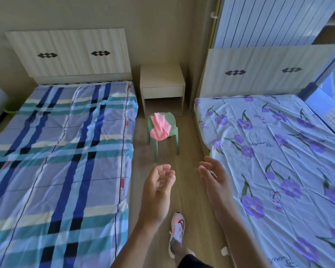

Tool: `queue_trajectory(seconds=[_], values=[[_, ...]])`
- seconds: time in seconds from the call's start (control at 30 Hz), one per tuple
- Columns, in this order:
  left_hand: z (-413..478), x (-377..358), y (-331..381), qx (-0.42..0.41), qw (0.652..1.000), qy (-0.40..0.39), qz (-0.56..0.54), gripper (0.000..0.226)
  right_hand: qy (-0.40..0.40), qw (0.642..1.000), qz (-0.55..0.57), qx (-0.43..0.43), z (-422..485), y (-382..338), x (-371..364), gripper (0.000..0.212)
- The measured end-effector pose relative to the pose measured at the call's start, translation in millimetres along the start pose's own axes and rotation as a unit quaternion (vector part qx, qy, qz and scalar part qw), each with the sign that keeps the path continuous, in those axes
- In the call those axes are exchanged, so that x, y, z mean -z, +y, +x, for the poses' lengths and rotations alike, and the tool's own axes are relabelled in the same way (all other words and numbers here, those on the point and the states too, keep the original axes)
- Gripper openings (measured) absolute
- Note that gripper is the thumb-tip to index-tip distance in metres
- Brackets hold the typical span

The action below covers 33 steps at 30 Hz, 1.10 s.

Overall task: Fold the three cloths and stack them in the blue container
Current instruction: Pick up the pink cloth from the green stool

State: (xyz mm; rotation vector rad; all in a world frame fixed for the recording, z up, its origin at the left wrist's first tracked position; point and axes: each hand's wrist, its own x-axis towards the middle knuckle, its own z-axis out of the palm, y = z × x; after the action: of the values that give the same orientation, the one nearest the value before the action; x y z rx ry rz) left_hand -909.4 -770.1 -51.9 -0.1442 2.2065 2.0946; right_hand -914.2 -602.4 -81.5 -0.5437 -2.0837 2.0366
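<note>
A pink cloth [160,128] lies crumpled on a small green stool [173,130] in the aisle between two beds, its lower end hanging over the stool's front edge. My left hand [159,187] is held out in front of me, short of the stool, empty, with fingers loosely curled and apart. My right hand [214,176] is beside it, empty, with fingers spread. Both hands are well apart from the cloth. No other cloth and no blue container are in view.
A bed with a blue plaid sheet [56,151] stands on the left, one with a purple flowered sheet [275,151] on the right. A white nightstand [162,88] stands behind the stool. My foot in a white shoe [176,233] is on the wooden floor.
</note>
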Motion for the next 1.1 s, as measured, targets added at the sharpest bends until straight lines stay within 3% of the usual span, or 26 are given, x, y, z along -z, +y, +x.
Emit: queue_trajectory(seconds=[0.2, 0.33, 0.5, 0.7, 0.83, 0.97, 1.1], values=[[141.8, -24.1, 8.4, 0.033, 0.999, 0.014, -0.001, 0.032, -0.023, 1.0, -0.008, -0.019, 136.6, -5.7, -24.4, 0.039], [220.8, -37.0, 17.2, 0.047, 0.998, 0.03, -0.011, 0.017, -0.052, 0.998, -0.039, -0.025, 218.2, -14.9, -47.9, 0.041], [317.7, -52.0, 2.0, 0.088, 0.996, 0.034, 0.006, 0.018, -0.064, 0.994, -0.082, -0.046, 303.0, -11.5, -75.6, 0.044], [463.4, -64.7, -58.3, 0.192, 0.979, 0.038, 0.053, 0.019, -0.055, 0.988, -0.103, -0.098, 400.6, 4.9, -105.2, 0.044], [565.1, -71.5, -115.7, 0.242, 0.96, 0.016, 0.138, 0.041, -0.06, 0.981, -0.137, -0.123, 475.6, 22.2, -133.5, 0.041], [641.3, -82.8, -156.0, 0.289, 0.938, -0.007, 0.194, 0.033, -0.081, 0.97, -0.164, -0.162, 552.7, 51.0, -168.6, 0.029], [692.9, -82.5, -205.8, 0.325, 0.909, -0.048, 0.257, 0.02, -0.111, 0.952, -0.212, -0.193, 606.2, 85.5, -192.4, 0.037]])
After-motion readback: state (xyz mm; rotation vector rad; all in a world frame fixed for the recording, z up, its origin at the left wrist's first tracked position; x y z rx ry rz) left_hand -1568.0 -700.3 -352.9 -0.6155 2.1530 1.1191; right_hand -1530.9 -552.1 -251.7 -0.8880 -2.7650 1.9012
